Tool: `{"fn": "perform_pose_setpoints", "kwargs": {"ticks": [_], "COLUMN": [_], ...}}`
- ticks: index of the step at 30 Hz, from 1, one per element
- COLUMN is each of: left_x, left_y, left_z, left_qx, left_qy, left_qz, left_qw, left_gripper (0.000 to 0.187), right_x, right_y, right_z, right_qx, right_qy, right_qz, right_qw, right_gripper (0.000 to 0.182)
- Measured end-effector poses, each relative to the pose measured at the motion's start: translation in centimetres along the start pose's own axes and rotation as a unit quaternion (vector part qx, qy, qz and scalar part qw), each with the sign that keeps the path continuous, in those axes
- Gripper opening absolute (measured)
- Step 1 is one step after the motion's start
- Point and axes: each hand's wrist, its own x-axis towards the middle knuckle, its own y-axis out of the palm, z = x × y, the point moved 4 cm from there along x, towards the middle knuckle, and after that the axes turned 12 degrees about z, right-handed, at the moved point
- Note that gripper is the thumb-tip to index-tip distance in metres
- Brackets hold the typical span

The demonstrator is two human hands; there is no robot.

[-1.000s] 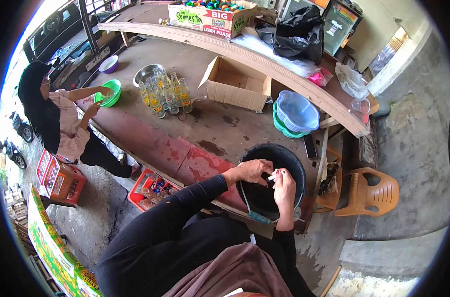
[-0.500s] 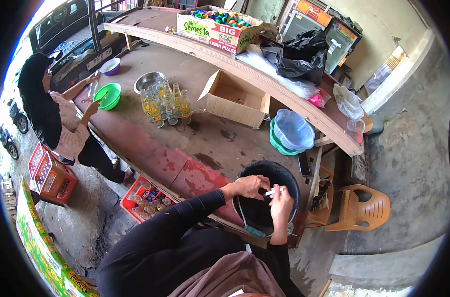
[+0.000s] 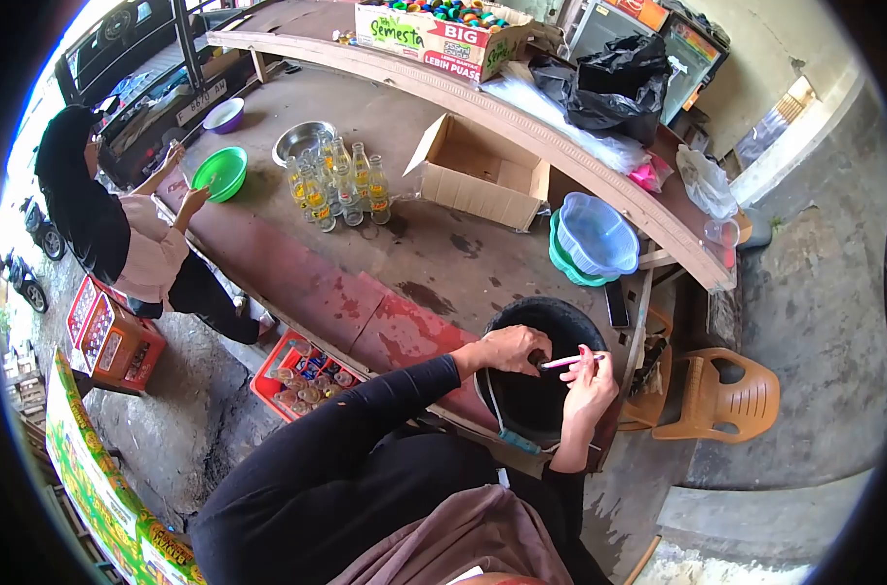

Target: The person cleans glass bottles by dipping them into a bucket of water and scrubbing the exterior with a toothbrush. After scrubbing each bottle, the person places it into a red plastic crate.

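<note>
Over a black bucket (image 3: 599,336) at the table's near edge, my left hand (image 3: 515,350) is closed around something small and dark that I cannot make out. My right hand (image 3: 587,390) grips a thin pale stick-like tool (image 3: 564,362), its tip pointing left and touching or nearly touching what the left hand holds. A dark phone (image 3: 617,305) lies just behind the bucket. Stacked blue and green basins (image 3: 599,239) stand beyond it.
Several glass bottles (image 3: 341,185) stand mid-table, near an open cardboard box (image 3: 468,195). A co-worker (image 3: 141,244) stands at the left by a green basin (image 3: 219,174). A red crate (image 3: 268,375) is below the table edge; an orange chair (image 3: 731,395) is at right.
The view has shifted, so table items appear moved. The pale tool in my right hand now shows more of its length and lies more level, with the right hand farther from the left.
</note>
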Motion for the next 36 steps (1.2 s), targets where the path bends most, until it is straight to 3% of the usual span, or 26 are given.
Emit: {"fn": "perform_pose_setpoints", "kwargs": {"ticks": [4,8,10,11,13,15,17,19,21,23,26,27,29,31,33,35,36], "left_x": [0.0,0.2,0.2,0.1,0.0,0.0,0.1,0.1,-0.1,0.2,0.4,0.2,0.1,0.1,0.0,0.1,0.2], "left_y": [0.2,0.1,-0.3,-0.4,-0.3,-0.3,-0.3,-0.2,-0.2,-0.4,-0.1,-0.4,-0.8,-0.4,0.2,0.0,-0.1], "left_z": [0.2,0.6,0.0,-0.1,0.1,0.3,0.3,0.4,0.0,0.0,0.6,0.0,-0.9,-0.6,0.2,0.2,0.1], "left_qx": [0.008,-0.008,-0.017,-0.013,-0.042,-0.034,-0.022,-0.044,0.036,0.042,0.011,0.011,-0.019,0.012,0.039,0.085,0.063], "left_qy": [-0.014,-0.002,0.023,-0.039,-0.058,-0.088,-0.044,-0.041,-0.014,-0.009,-0.004,-0.004,-0.062,-0.09,-0.122,0.009,0.007], "left_qz": [0.014,-0.018,-0.04,0.003,-0.005,0.006,-0.005,0.008,-0.021,-0.006,-0.044,-0.042,-0.007,0.005,0.013,-0.06,-0.06], "left_qw": [1.0,1.0,0.999,0.999,0.997,0.996,0.999,0.998,0.999,0.999,0.999,0.999,0.998,0.996,0.992,0.995,0.996], "left_gripper": [0.042,0.043,0.046,0.049,0.051,0.048,0.045,0.043,0.043,0.044,0.044,0.044,0.042,0.043,0.044,0.046,0.05], "right_x": [0.6,0.8,1.1,1.3,1.4,1.6,1.8,2.0,1.7,1.9,1.7,1.6,1.5,1.7,1.4,1.7,1.7], "right_y": [1.9,-0.3,0.0,0.5,0.7,-0.4,-1.4,-0.3,0.7,0.6,-0.8,-0.6,0.7,0.9,0.0,0.3,0.7], "right_z": [-1.7,0.2,0.2,-0.4,-0.6,-0.3,-0.5,-1.2,-1.7,-2.1,-1.3,-1.5,-2.4,-2.3,-2.2,-2.8,-2.8], "right_qx": [0.0,-0.076,-0.093,-0.094,-0.09,-0.044,-0.078,-0.089,-0.146,-0.131,-0.086,-0.085,-0.172,-0.126,0.01,-0.026,-0.076], "right_qy": [0.004,-0.076,-0.071,-0.074,-0.14,-0.115,-0.089,-0.105,-0.098,-0.092,-0.099,-0.098,-0.074,-0.035,0.029,0.007,-0.041], "right_qz": [0.114,0.036,0.118,0.177,0.186,0.13,0.084,0.122,0.203,0.182,0.071,0.069,0.156,0.18,0.115,0.102,0.105], "right_qw": [0.993,0.994,0.986,0.977,0.968,0.984,0.989,0.983,0.963,0.97,0.989,0.989,0.97,0.975,0.993,0.994,0.991], "right_gripper": [0.019,0.014,0.012,0.012,0.023,0.026,0.015,0.015,0.017,0.02,0.022,0.022,0.026,0.026,0.022,0.02,0.021]}}
